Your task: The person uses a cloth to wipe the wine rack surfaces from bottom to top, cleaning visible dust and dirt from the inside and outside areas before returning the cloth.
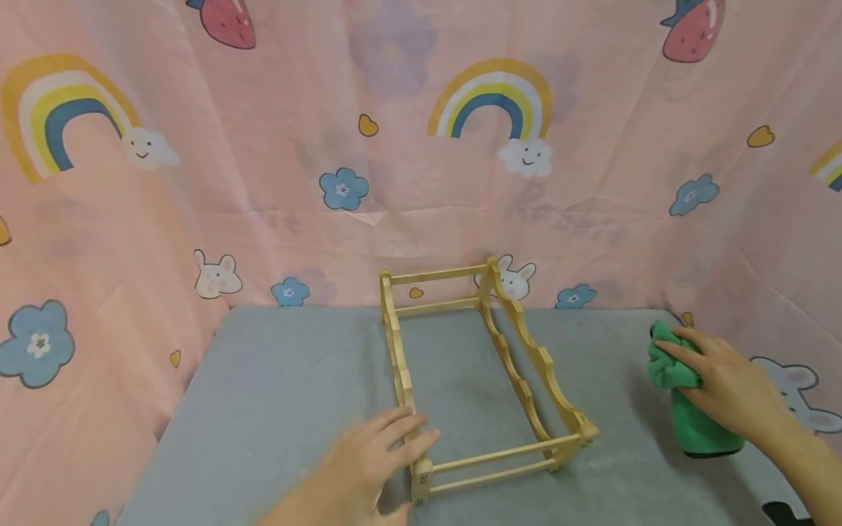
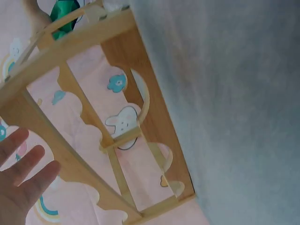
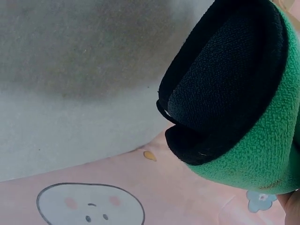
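A light wooden rack point(image 1: 503, 454) with wavy-edged side boards stands on the grey tabletop, its long sides running away from me. At its near left corner is my left hand point(image 1: 368, 456), fingers extended across the side board; in the left wrist view those fingers point(image 2: 35, 185) are spread next to the wavy edge. To the right of the rack, my right hand point(image 1: 733, 380) grips a bunched green cloth point(image 1: 707, 431) with dark edging. A loose end of it hangs below the hand. The right wrist view shows the cloth's black-trimmed fold point(image 3: 225, 89) up close, hiding most of the hand.
Grey fabric covers the tabletop point(image 1: 276, 394). A pink curtain point(image 1: 283, 131) printed with rainbows, flowers and rabbits hangs behind it and along both sides. A black-and-white printed patch point(image 1: 783, 511) shows at the lower right edge.
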{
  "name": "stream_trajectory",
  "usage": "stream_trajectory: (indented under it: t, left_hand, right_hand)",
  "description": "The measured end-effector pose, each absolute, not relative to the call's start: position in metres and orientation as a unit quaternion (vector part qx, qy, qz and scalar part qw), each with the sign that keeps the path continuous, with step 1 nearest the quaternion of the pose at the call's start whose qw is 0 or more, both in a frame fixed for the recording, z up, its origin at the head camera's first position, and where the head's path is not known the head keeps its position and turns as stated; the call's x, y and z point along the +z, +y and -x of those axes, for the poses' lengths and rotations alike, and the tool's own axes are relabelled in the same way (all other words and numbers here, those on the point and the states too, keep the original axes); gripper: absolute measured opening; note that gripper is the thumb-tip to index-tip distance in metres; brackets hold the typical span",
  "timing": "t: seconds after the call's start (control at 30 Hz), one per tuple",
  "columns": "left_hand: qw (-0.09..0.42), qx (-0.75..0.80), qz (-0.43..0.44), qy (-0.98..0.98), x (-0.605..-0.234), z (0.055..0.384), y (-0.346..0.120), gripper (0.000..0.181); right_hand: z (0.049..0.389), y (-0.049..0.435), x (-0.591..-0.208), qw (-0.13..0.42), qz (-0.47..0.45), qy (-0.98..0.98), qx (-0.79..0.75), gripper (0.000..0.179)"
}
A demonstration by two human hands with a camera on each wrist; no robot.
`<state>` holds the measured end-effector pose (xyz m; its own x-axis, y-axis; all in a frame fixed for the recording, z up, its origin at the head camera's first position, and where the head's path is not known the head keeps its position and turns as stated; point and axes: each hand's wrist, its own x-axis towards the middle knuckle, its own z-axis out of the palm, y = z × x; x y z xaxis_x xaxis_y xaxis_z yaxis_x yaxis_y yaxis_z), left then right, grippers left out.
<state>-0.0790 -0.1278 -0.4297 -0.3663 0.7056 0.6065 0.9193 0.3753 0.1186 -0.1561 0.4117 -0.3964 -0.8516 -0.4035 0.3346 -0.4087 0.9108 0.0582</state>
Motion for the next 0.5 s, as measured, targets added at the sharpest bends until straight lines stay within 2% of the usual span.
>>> stream_trajectory:
  t: [0.5]
  left_hand:
    - [0.153, -0.333, 0.512, -0.777, -0.431, 0.074, -0.114, 0.029]
  right_hand:
    - [0.152, 0.409, -0.402, 0.179, -0.218, -0.959, 0.017, 0.073]
